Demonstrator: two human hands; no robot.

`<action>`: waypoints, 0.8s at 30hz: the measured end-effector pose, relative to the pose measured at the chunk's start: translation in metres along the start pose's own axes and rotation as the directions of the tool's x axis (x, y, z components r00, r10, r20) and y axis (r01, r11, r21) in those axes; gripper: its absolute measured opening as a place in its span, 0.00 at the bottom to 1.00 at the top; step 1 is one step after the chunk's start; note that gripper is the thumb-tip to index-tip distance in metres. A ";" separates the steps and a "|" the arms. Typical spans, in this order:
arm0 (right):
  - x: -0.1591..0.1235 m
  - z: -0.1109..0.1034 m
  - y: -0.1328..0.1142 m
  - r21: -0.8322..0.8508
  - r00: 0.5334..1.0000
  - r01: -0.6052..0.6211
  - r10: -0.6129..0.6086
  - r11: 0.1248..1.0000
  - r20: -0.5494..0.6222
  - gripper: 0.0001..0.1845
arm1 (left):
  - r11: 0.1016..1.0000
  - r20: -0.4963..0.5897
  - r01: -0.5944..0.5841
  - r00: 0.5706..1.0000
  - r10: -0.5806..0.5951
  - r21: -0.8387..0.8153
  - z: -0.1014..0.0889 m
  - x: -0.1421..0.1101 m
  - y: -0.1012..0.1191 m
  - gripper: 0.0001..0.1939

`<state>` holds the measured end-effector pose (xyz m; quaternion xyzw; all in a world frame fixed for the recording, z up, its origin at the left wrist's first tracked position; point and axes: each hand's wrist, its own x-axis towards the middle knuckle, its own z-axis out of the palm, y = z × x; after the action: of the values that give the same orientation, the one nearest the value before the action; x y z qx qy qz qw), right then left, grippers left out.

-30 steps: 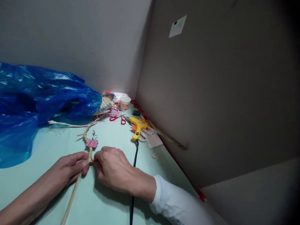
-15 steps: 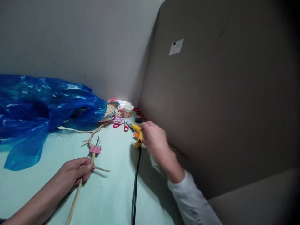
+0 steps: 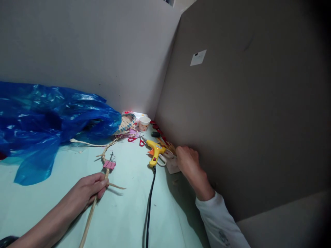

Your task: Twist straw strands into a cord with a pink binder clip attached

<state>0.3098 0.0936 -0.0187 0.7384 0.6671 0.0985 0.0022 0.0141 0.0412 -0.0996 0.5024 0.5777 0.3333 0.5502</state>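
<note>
Between the fingers and thumb of my left hand (image 3: 94, 187) is a braided straw cord (image 3: 88, 224), its lower strands trailing toward me. Just above the fingers, a pink binder clip (image 3: 109, 164) grips the braid, and a loose strand end sticks out to the right. By the dark panel is my right hand (image 3: 187, 160), its fingers curled and mostly hidden, so what they hold cannot be seen. A small white box-like item (image 3: 172, 166) touches or lies just beside it. Left of that hand lies a yellow glue gun (image 3: 156, 151) with an orange trigger, beside white-handled scissors (image 3: 162, 161).
A blue plastic bag (image 3: 59, 117) covers the left rear, against a woven straw piece (image 3: 126, 123) with blue stitching. Red-handled scissors (image 3: 137, 138), a paper cup (image 3: 144, 123) and a dark spool (image 3: 155, 134) sit near the corner. A black cable (image 3: 150, 203) runs toward me.
My right hand has moved right and toward me, away from the glue gun, which now shows fully along with the white-handled scissors. My left hand keeps its hold on the cord.
</note>
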 end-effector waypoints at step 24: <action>-0.048 0.014 -0.094 0.949 0.509 -0.262 -0.810 0.178 0.292 0.04 | 0.988 0.033 -0.086 0.995 0.091 -0.131 0.007 -0.012 0.013 0.12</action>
<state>0.2148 0.0583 -0.0524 0.3609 0.6374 -0.6692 -0.1254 0.0224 0.0323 -0.0847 0.4975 0.5211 0.3843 0.5773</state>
